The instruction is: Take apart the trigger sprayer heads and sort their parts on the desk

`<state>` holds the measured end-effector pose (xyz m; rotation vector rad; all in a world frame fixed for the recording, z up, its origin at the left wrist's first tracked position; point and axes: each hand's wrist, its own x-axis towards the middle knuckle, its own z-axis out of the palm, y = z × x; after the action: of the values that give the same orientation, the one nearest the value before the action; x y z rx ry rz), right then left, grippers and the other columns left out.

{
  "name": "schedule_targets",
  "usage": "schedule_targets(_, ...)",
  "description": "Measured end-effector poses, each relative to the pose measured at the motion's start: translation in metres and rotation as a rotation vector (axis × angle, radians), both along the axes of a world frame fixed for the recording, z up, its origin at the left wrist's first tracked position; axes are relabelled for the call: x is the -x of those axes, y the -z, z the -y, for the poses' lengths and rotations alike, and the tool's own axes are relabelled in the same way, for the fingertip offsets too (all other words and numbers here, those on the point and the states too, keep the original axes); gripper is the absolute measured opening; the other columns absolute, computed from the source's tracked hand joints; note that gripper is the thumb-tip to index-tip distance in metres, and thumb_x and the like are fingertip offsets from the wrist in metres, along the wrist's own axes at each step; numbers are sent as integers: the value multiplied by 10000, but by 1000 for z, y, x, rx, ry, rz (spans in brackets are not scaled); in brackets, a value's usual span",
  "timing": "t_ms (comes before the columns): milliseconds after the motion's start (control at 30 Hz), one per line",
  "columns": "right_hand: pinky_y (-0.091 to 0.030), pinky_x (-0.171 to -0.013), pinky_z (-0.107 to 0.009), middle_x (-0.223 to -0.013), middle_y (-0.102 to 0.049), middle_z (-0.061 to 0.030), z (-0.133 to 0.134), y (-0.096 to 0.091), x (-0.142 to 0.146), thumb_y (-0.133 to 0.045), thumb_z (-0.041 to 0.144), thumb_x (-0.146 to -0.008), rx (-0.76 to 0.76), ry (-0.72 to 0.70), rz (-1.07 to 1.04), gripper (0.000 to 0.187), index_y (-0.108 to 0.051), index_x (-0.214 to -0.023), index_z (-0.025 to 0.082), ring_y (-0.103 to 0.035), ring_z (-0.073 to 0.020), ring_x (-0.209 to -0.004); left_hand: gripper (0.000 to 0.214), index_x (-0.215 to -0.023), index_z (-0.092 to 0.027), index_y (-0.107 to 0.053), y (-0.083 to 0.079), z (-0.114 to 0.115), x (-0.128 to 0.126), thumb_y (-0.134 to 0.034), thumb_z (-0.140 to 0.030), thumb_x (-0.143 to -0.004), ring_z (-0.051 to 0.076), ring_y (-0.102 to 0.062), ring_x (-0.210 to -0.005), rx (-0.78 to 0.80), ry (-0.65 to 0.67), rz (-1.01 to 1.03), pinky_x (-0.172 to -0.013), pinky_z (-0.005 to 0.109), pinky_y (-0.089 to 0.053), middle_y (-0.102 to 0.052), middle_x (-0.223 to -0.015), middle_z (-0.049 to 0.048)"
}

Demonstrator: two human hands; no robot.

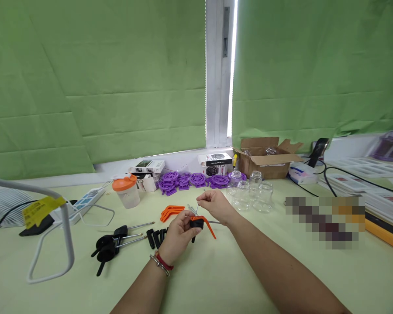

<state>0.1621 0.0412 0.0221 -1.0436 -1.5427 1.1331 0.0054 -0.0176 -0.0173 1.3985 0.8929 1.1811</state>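
My left hand point(179, 232) is closed around a small black plastic part point(197, 223). A bent orange plastic piece point(210, 229) lies against the top of this part and angles down to the right. From above, my right hand point(218, 206) pinches a thin metal rod point(196, 211), which stands nearly upright over the black part; its lower end is hard to make out. Several black parts with metal rods point(114, 244) lie to the left. Short black elbow-shaped pieces point(155, 238) sit beside my left hand, partly hidden by it. Behind it are bent orange pieces point(170, 212).
Several glass jars point(263, 198) stand behind my right hand, near an open cardboard box point(268, 163). Purple plastic rings point(196, 179) lie along the back beside small printed boxes point(215, 159). An orange-lidded cup point(127, 194), a power strip point(87, 199) and a white metal frame point(68, 235) are leftward.
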Motion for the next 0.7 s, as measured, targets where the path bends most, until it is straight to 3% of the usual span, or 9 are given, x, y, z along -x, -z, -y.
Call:
schedule_targets(100,-424,-655,-264,-687,-600,-5,1,0,0,-623,254,-659,-17,6,-5,155,-643,-750,129,-520,-119,-652,299,-918,-205,-487,1,-1,0,-687,-169,-698,127,-569,-838,-6,1,7,-735,250,-441,-586,-866,-10)
schedule_targets(333,-433,-666,-267,-683,-624,-11,-2,-1,-4,-662,245,-633,22,-130,-31,146,-667,-729,135,-550,-121,-660,302,-905,-194,-486,-2,0,-1,-698,-171,-691,126,-579,-833,12,-6,30,-752,259,-441,-614,-864,1)
schedule_targets(567,-387,-521,-238,-587,-579,22,2,-1,-1,-656,242,-644,88,-118,12,109,-665,-710,157,-475,-88,-513,320,-904,-196,-490,-1,-2,0,-710,-166,-674,128,-584,-814,8,-9,60,-727,257,-442,-618,-846,-4)
schedule_targets(700,-412,-548,-240,-617,-606,12,3,1,1,-647,239,-654,78,-141,17,98,-664,-709,159,-514,-97,-551,313,-906,-197,-495,1,-2,1,-707,-164,-678,128,-585,-816,6,-6,62,-723,255,-443,-620,-850,-2)
